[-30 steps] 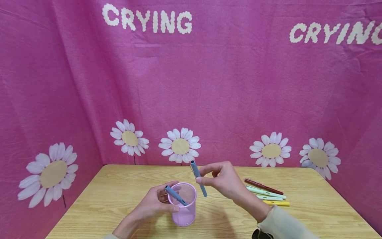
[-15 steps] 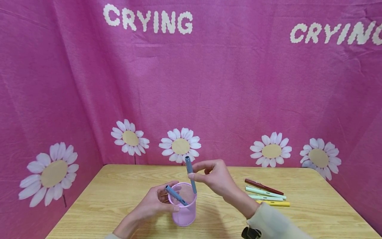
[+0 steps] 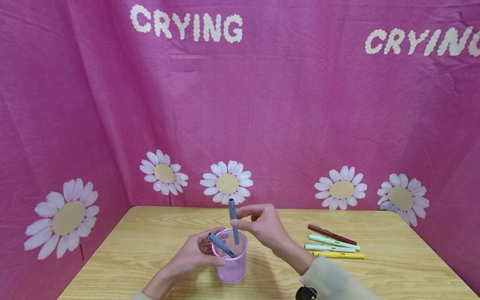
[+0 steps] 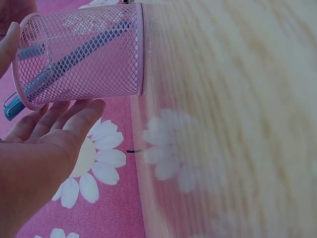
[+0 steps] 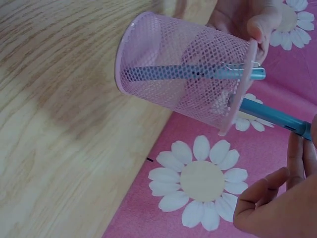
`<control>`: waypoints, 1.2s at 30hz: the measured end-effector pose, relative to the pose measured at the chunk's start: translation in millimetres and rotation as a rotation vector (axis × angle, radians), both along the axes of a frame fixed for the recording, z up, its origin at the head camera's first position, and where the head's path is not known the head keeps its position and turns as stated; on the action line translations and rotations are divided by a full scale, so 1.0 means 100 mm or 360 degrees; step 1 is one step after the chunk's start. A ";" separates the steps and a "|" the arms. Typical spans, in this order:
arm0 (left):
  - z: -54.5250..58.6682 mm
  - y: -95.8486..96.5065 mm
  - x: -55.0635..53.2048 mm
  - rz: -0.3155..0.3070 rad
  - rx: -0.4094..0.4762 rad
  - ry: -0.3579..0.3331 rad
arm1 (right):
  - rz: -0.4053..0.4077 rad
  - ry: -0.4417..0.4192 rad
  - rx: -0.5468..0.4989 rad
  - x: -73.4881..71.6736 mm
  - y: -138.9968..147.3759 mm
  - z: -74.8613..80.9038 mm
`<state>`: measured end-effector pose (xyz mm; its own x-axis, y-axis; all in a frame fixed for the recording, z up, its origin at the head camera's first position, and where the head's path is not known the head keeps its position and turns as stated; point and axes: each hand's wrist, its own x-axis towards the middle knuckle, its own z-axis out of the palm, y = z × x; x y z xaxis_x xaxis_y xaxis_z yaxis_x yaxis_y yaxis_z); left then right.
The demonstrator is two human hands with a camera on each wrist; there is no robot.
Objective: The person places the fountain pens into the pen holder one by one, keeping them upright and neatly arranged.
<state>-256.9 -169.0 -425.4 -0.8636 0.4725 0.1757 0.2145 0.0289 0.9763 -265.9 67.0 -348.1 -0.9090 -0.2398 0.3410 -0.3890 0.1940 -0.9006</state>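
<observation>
A pink mesh pen holder point(image 3: 231, 271) stands upright on the wooden table. My left hand point(image 3: 193, 254) holds it at the left of its rim, thumb towards the near side and fingers farther back. Inside, one blue pen point(image 3: 222, 246) leans with its capped end above the rim, and the mesh shows its length in the left wrist view. Between thumb and fingers my right hand point(image 3: 262, 223) pinches a second blue pen point(image 3: 233, 218), almost upright. The lower end of that pen is just inside the holder's mouth, as the right wrist view point(image 5: 270, 115) shows.
Right of the hands lie a dark red pen point(image 3: 331, 234), two pale green pens point(image 3: 333, 241) and a yellow pen point(image 3: 338, 255), side by side on the table point(image 3: 157, 233). A pink flowered cloth point(image 3: 277, 125) hangs behind and at both sides.
My right hand has carried its blue pen leftwards, from beside the holder to over it, then lowered the tip into the mouth. The left hand and the holder have stayed put.
</observation>
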 end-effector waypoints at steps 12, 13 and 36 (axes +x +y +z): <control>0.01 -0.01 0.01 -0.0006 0.0010 0.0003 | -0.0010 -0.0006 0.0020 -0.04 -0.03 -0.15; 0.01 0.00 0.01 -0.0004 0.0004 -0.0002 | -0.0006 0.0004 0.0026 -0.04 -0.03 -0.16; 0.03 0.00 0.01 0.0014 -0.0026 -0.0044 | -0.0021 0.0086 0.0148 -0.09 -0.04 -0.32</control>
<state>-256.0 -168.6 -422.7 -0.8723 0.4673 0.1439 0.1870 0.0469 0.9812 -274.5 63.4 -380.2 -0.8931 -0.2610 0.3664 -0.4335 0.2814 -0.8561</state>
